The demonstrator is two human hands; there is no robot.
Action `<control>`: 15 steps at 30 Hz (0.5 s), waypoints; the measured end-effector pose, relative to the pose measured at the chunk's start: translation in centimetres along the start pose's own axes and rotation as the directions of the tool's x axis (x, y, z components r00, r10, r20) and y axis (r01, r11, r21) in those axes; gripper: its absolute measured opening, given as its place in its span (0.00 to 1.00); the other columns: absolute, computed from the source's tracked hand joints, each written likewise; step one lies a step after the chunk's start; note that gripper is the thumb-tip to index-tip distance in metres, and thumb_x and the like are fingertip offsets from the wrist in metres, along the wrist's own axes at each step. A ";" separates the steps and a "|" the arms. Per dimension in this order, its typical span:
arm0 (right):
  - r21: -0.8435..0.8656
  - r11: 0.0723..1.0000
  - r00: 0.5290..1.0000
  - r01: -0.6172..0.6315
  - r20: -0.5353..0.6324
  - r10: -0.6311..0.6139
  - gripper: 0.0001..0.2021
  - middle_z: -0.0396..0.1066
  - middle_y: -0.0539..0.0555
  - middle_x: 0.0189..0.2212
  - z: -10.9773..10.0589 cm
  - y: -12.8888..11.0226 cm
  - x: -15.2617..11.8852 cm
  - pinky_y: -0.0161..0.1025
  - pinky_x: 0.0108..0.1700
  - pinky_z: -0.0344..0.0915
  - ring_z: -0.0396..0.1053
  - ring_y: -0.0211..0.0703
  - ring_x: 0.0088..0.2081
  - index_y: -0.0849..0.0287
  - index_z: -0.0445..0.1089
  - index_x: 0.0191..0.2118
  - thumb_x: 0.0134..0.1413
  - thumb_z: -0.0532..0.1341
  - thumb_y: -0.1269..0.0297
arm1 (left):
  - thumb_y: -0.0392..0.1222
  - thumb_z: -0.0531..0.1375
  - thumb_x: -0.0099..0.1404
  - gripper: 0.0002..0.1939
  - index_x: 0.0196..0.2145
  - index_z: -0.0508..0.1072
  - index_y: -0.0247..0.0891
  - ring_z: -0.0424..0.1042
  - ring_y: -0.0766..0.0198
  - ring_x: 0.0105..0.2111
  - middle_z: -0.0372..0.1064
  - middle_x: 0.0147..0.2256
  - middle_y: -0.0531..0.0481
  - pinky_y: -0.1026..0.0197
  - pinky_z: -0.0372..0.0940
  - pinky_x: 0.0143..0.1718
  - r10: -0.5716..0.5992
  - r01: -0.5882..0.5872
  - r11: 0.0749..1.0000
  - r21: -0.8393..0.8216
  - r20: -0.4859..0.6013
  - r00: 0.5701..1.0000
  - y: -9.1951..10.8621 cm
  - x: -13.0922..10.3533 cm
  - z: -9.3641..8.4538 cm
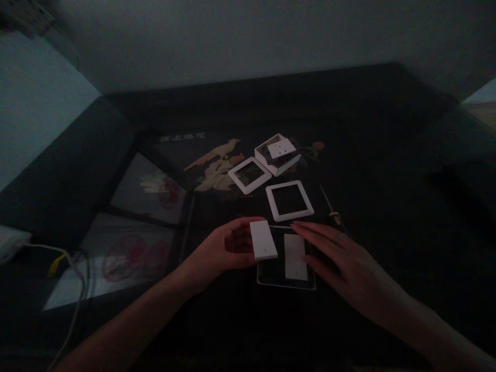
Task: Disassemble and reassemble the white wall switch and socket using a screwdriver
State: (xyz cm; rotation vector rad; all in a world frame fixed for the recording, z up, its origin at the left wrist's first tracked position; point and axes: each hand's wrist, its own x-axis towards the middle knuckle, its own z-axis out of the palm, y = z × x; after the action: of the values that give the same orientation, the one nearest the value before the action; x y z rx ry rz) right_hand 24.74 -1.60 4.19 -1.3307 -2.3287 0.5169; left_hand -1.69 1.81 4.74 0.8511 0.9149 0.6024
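Observation:
My left hand [232,245] grips a small white rectangular panel [264,240] between thumb and fingers, tilted over the left part of a dark square plate with a pale edge [287,286]. A second white panel [295,257] lies on the right part of that plate. My right hand [333,253] has its fingers stretched out along the plate's right side, the fingertips at its top edge and at the second panel. Just beyond are a white square frame [289,216] and another white frame [267,176].
Behind the frames sits a white box [279,170] with a white socket piece in it. A screwdriver [334,217] with a yellow and black handle lies to the right. At the far left, a white cable [82,289] runs down from a white plug block [11,240].

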 end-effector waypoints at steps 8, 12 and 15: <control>0.010 1.000 0.999 0.021 -0.026 -0.021 0.20 0.71 0.61 0.59 0.0 -0.1 0.2 0.52 0.57 0.72 0.71 0.52 0.58 0.58 0.65 0.62 0.68 0.54 0.64 | 0.29 0.71 0.48 0.38 0.56 0.66 0.43 0.74 0.55 0.52 0.71 0.55 0.45 0.52 0.69 0.53 0.006 -0.009 0.999 0.049 0.048 0.999 0.5 -0.2 0.0; -0.016 1.000 1.000 0.023 -0.019 -0.023 0.20 0.71 0.61 0.59 -0.1 -0.2 0.3 0.50 0.57 0.72 0.71 0.51 0.58 0.59 0.65 0.62 0.68 0.53 0.63 | 0.32 0.71 0.51 0.36 0.56 0.64 0.43 0.75 0.56 0.50 0.71 0.53 0.46 0.55 0.70 0.50 0.047 -0.043 0.991 0.125 -0.032 0.998 0.2 -0.1 0.2; -0.023 0.999 1.000 0.024 -0.012 -0.024 0.20 0.70 0.61 0.59 -0.1 -0.2 0.3 0.50 0.57 0.72 0.70 0.50 0.58 0.59 0.65 0.62 0.69 0.53 0.63 | 0.36 0.70 0.54 0.33 0.55 0.63 0.43 0.74 0.55 0.50 0.72 0.51 0.46 0.54 0.70 0.50 0.124 -0.105 0.966 0.237 -0.065 0.990 0.3 -0.3 0.5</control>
State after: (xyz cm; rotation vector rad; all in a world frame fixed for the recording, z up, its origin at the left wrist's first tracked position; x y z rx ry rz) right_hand 24.53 -1.38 4.44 -1.3108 -2.3442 0.4748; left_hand -1.40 1.55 5.33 1.1035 1.0278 0.6402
